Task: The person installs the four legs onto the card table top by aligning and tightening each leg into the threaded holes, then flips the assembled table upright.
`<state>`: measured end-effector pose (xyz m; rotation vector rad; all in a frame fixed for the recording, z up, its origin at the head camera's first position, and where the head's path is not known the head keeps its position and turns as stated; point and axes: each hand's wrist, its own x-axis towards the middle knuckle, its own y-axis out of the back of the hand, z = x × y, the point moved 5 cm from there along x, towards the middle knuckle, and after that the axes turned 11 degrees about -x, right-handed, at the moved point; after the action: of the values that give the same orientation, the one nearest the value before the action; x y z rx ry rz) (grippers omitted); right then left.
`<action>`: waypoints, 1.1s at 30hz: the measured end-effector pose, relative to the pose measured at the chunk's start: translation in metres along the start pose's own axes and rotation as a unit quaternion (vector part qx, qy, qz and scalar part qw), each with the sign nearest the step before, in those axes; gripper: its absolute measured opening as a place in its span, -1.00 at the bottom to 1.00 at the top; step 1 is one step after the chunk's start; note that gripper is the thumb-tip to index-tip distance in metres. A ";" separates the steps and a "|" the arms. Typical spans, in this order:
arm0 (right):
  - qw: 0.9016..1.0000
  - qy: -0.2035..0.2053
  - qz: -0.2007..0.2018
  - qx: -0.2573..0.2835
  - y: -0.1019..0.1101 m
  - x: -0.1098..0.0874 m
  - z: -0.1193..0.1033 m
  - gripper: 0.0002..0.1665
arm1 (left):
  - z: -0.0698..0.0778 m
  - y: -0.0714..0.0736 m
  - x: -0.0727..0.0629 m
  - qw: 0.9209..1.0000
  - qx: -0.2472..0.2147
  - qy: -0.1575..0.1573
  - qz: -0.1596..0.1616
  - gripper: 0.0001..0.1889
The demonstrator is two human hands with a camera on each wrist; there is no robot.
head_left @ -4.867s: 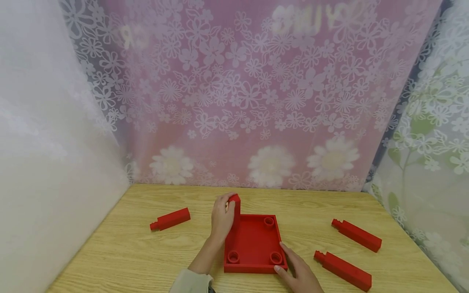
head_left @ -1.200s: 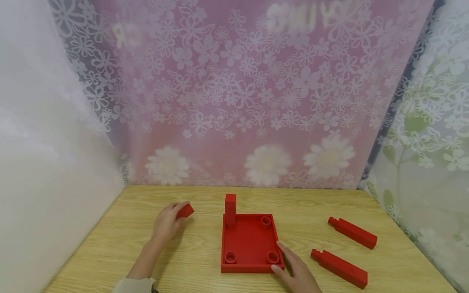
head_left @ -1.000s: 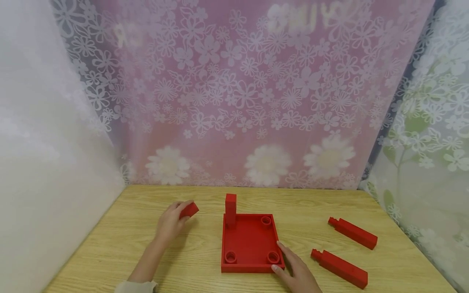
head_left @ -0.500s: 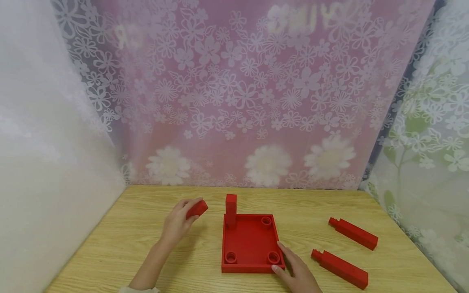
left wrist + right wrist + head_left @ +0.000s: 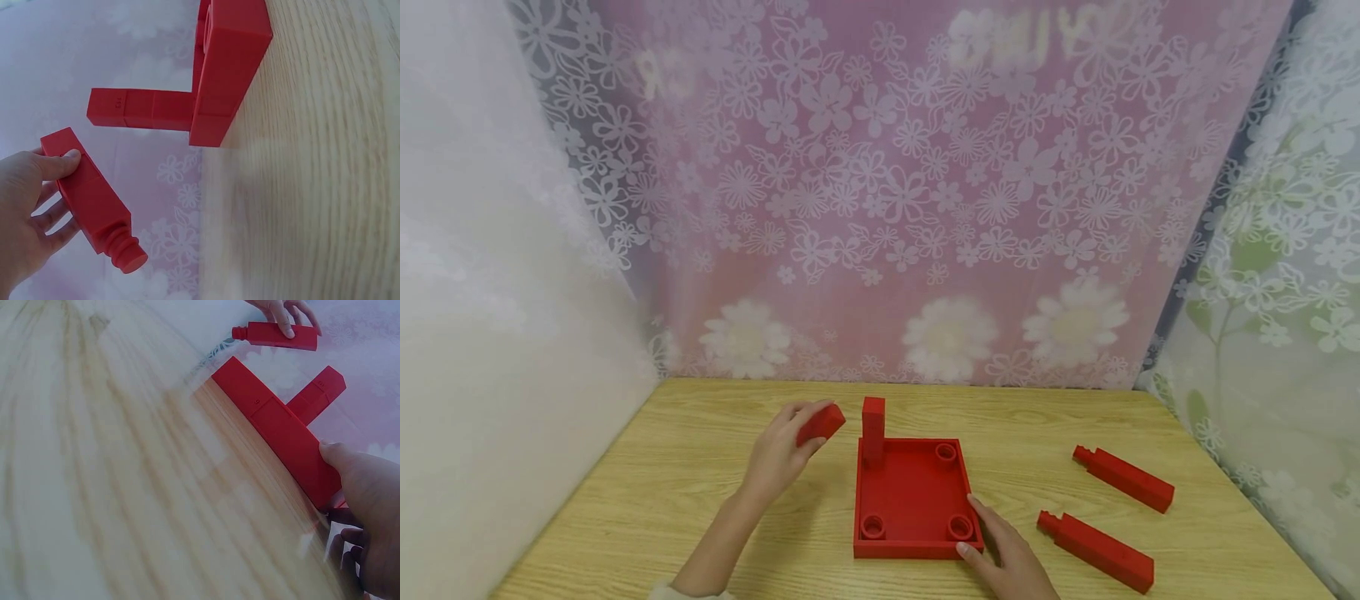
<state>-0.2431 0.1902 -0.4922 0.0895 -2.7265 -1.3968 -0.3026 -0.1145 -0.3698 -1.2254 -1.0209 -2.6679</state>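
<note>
My left hand pinches a red square table leg between thumb and fingers, off the table and left of the red table top. In the left wrist view that leg tilts with its threaded end pointing down. The table top lies underside up, a shallow square with raised rims. One leg stands upright in its far left corner; round sockets show in the other three. At the near right corner my right hand grips the rim, thumb on the front face and fingers along the right side.
Two more red legs with threaded ends lie on the wooden table to the right: a farther leg and a nearer leg. A pink flowered curtain hangs behind the table, with pale sheets on both sides.
The left hand let go of the leg standing in the far left corner, took the loose leg from the left and carries it rightward. The right hand stays on the table top's corner.
</note>
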 end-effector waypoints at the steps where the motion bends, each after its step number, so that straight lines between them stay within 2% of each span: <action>1: 1.000 0.000 0.000 0.000 0.000 0.000 0.000 -0.08 | 0.002 0.000 0.001 1.000 -0.004 0.000 0.000 -0.41; 8: 1.000 -0.005 -0.002 -0.004 -0.002 0.001 0.001 -0.07 | 0.016 -0.005 0.005 1.000 -0.028 0.008 -0.005 -0.42; 17: 1.000 -0.004 -0.005 -0.004 0.001 0.000 -0.001 -0.09 | 0.031 -0.018 0.010 0.998 -0.062 0.010 -0.022 -0.38; 33: 1.000 -0.015 -0.005 -0.002 0.002 -0.002 -0.002 -0.09 | 0.056 -0.040 0.023 0.995 -0.090 0.002 -0.032 -0.37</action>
<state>-0.2413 0.1897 -0.4897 0.0821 -2.7500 -1.4183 -0.2928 -0.0455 -0.3500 -1.2344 -0.8488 -2.8659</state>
